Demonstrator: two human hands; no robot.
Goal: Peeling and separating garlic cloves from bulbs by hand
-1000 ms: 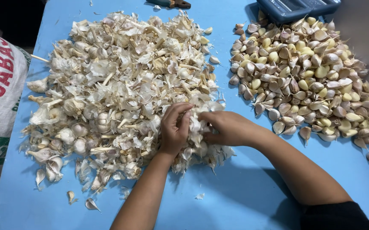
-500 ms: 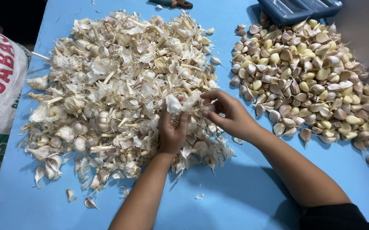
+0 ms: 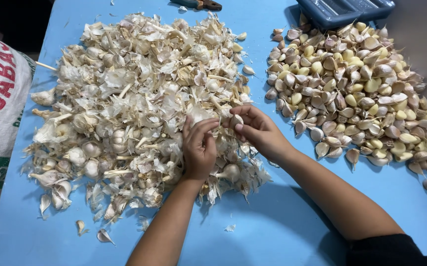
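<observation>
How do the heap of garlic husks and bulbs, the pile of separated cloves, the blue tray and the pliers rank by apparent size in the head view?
1. heap of garlic husks and bulbs
2. pile of separated cloves
3. blue tray, partly cut off, so unsure
4. pliers, also cut off

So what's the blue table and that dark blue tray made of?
The table looks like smooth painted wood or plastic sheet: flat matte blue, faintly scuffed; which one can't be told. The tray seems moulded plastic, with ridged walls and a slight sheen. The garlic skins look dry and papery.
</observation>
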